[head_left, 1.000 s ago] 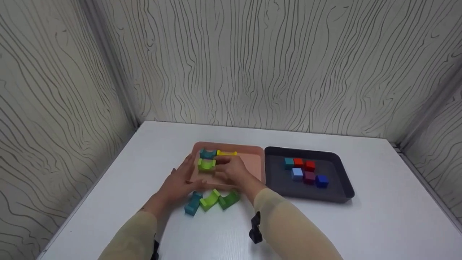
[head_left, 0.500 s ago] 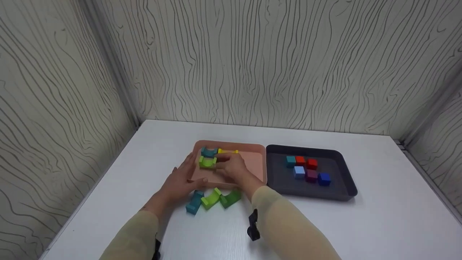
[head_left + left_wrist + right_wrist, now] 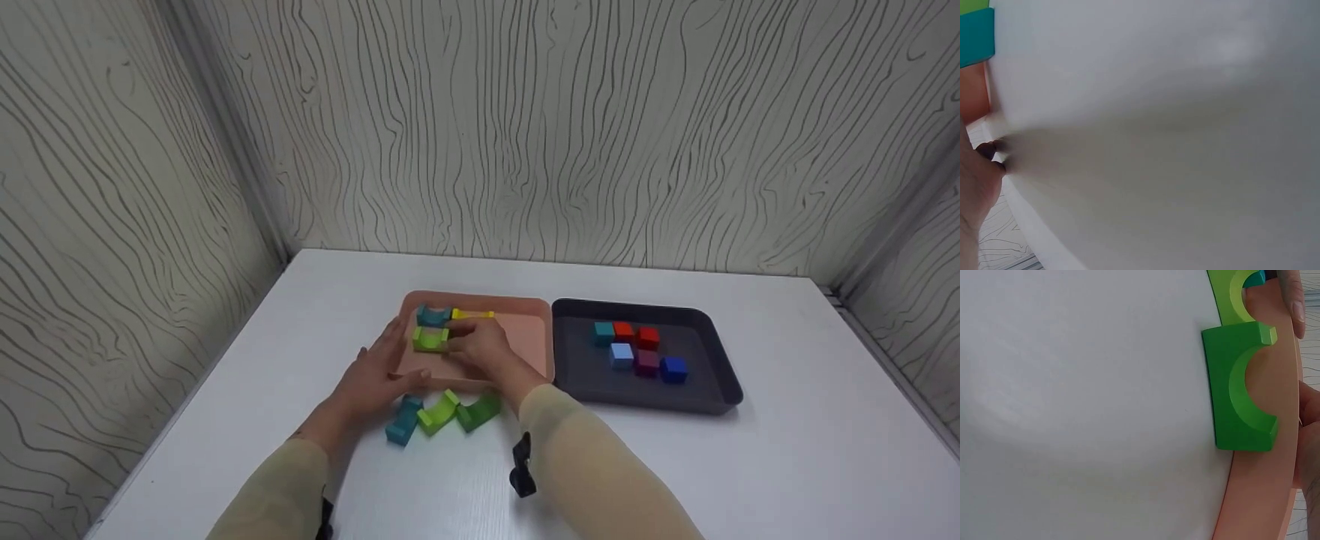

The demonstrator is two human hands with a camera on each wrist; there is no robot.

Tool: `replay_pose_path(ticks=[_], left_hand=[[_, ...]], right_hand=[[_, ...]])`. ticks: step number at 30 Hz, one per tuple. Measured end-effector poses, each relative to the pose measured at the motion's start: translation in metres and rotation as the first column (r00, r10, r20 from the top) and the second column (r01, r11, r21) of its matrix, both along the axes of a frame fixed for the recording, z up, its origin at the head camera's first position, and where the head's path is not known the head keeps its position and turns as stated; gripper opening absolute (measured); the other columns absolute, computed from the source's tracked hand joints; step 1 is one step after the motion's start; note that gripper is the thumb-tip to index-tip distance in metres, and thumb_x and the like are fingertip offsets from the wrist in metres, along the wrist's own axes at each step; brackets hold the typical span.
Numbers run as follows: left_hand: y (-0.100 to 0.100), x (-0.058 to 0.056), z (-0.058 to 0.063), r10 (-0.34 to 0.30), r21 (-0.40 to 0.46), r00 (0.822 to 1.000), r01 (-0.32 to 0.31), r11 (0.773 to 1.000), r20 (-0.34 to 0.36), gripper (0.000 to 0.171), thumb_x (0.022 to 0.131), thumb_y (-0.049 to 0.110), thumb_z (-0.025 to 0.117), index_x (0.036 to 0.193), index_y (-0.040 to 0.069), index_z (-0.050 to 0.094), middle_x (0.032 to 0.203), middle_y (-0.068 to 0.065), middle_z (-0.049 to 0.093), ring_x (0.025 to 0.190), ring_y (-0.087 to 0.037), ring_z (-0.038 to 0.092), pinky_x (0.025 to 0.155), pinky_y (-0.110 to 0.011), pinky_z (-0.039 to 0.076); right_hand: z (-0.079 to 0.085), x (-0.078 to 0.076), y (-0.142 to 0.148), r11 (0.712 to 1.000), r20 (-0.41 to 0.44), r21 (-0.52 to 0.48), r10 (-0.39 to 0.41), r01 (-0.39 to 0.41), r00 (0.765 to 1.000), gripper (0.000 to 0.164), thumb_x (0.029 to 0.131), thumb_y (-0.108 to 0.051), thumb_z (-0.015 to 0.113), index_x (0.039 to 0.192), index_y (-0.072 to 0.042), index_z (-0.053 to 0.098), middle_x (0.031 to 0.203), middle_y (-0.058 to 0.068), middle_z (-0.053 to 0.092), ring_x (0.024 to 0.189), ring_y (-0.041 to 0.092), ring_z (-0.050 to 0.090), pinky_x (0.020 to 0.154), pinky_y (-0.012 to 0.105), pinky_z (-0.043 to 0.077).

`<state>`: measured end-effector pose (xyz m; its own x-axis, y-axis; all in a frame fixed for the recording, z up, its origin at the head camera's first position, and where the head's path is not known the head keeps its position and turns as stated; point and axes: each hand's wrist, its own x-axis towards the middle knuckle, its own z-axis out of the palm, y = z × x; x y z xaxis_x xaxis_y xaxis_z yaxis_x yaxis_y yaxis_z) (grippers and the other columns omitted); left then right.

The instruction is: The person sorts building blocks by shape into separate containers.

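In the head view, a light-green arch block [image 3: 430, 340] lies in the pink tray [image 3: 529, 341], curved hollow facing up. My right hand [image 3: 484, 349] pinches its right end; the thumb's contact is partly hidden. Behind it are a teal arch block [image 3: 434, 316] and a yellow block [image 3: 472, 313], the latter partly covered by my fingers. My left hand [image 3: 371, 381] rests along the tray's left side, fingers extended and thumb across the front rim. Before the tray lie a teal arch block [image 3: 405, 421], a light-green one [image 3: 439, 412] and a dark-green one [image 3: 1230, 391].
A dark grey tray [image 3: 592, 390] stands against the pink tray's right side. Several small cubes, including a dark blue cube [image 3: 673, 370] and a light blue cube [image 3: 621, 356], lie in it. Patterned panels [image 3: 480, 135] enclose the white table [image 3: 810, 420] at the back and sides.
Both hands stay at the pink tray in nearly the same places. The head view has shifted slightly; the blocks keep their arrangement.
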<state>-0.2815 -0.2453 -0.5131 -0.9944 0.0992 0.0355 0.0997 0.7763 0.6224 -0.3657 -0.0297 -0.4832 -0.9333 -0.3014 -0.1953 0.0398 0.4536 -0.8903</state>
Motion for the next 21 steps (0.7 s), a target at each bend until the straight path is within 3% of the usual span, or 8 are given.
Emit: replay_pose_path(ticks=[12, 21], left_hand=[[-0.001, 0.0002, 0.0003, 0.008, -0.008, 1.0, -0.008, 1.0, 0.003, 0.103, 0.097, 0.069, 0.061, 0.173, 0.027, 0.005, 0.178, 0.003, 0.009, 0.163, -0.029, 0.014, 0.128, -0.062, 0.006], [-0.0004, 0.0001, -0.0006, -0.007, -0.024, 1.0, 0.007, 1.0, -0.002, 0.102, 0.098, 0.07, 0.059, 0.172, 0.027, 0.003, 0.178, 0.004, 0.007, 0.163, -0.027, 0.013, 0.128, -0.064, 0.006]], right_hand=[[-0.0014, -0.0001, -0.0024, 1.0, -0.018, 0.02, -0.006, 0.007, 1.0, 0.038, 0.099, -0.017, 0.078, 0.136, -0.022, 0.075, 0.138, -0.004, 0.066, 0.126, 0.022, 0.053, 0.108, 0.035, 0.051], [-0.0035, -0.0008, -0.0003, 1.0, 0.002, 0.011, 0.014, -0.014, 1.0, 0.039, 0.1, -0.02, 0.077, 0.138, -0.025, 0.073, 0.142, -0.005, 0.064, 0.128, 0.022, 0.051, 0.111, 0.038, 0.049]])
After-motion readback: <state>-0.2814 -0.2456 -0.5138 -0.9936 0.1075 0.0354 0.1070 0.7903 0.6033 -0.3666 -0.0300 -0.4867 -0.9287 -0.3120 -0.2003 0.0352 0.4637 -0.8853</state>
